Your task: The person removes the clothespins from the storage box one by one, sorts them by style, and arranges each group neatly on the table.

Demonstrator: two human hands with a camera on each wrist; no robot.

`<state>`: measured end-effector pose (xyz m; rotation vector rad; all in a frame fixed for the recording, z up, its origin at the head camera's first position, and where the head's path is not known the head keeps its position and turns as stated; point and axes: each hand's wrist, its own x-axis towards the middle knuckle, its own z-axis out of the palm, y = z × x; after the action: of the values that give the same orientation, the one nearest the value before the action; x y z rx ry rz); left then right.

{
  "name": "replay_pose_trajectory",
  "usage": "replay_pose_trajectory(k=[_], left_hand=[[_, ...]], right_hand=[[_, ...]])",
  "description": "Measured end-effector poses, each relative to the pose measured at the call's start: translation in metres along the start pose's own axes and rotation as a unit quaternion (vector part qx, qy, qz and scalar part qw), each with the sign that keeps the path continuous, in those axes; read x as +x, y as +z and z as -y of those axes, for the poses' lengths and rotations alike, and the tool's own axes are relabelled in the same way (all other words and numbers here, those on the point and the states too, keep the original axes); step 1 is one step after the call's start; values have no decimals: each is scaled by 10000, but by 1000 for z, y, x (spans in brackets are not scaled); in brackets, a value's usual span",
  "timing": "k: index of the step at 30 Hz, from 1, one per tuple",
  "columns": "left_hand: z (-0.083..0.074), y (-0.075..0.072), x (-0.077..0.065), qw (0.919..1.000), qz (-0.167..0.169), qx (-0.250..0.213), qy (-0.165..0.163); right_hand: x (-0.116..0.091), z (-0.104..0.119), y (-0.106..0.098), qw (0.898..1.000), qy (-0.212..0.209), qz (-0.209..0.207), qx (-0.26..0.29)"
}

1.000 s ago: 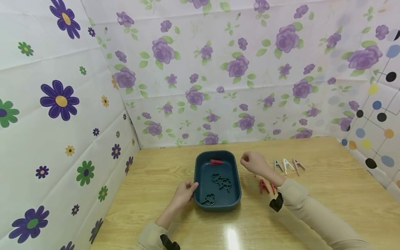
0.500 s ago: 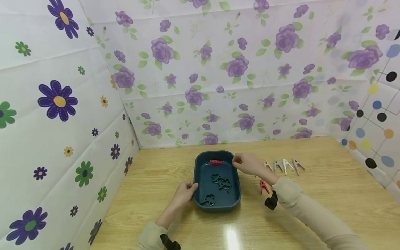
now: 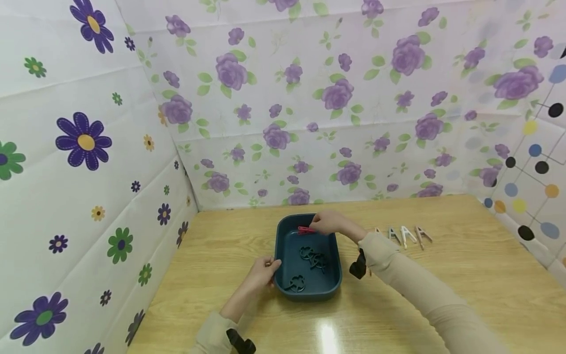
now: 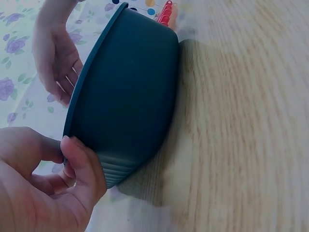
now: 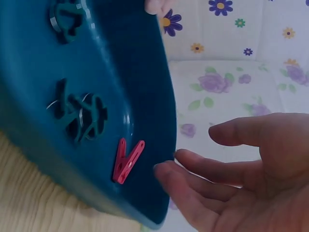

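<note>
My left hand pinches the left rim of a dark teal plastic bin between thumb and fingers. In the left wrist view the thumb and fingers clasp the bin's edge. Over the bin's far right corner reaches my right hand. The right wrist view shows its thumb and fingers apart, with nothing between them. A red clothespin lies on the bin floor near those fingertips, not touched by them. Several dark green clip-like rings lie further along the bin floor.
Right of the bin, a row of clothespins lies on the wooden table, among them a grey one, a white one and a pinkish one. Red clothespins show behind the bin. Flowered cloth backs the table.
My right hand has moved left, from beside the bin to over its far right corner. The left hand and bin have stayed in place.
</note>
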<state>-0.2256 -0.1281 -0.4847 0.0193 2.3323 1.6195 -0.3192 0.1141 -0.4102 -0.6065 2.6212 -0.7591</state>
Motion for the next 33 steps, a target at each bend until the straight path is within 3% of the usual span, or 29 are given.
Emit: replay_pose_trajectory(k=[4, 8, 17, 21, 26, 33], left_hand=[[-1, -2, 1, 10000, 79, -14, -38], [-3, -4, 3, 9998, 139, 27, -129], [-3, -5, 5, 9994, 318, -8, -116], [-2, -4, 4, 9995, 321, 20, -22], [-2, -2, 5, 9993, 366, -4, -35], [-2, -4, 4, 9995, 313, 2, -73]], right_hand=[[13, 9, -3, 9973, 325, 631, 174], [25, 12, -3, 9936, 656, 870, 313], [46, 15, 9, 9893, 1266, 716, 132], [50, 16, 20, 9899, 1240, 693, -58], [51, 15, 30, 9878, 1169, 945, -413], [53, 8, 34, 9866, 1320, 916, -296]])
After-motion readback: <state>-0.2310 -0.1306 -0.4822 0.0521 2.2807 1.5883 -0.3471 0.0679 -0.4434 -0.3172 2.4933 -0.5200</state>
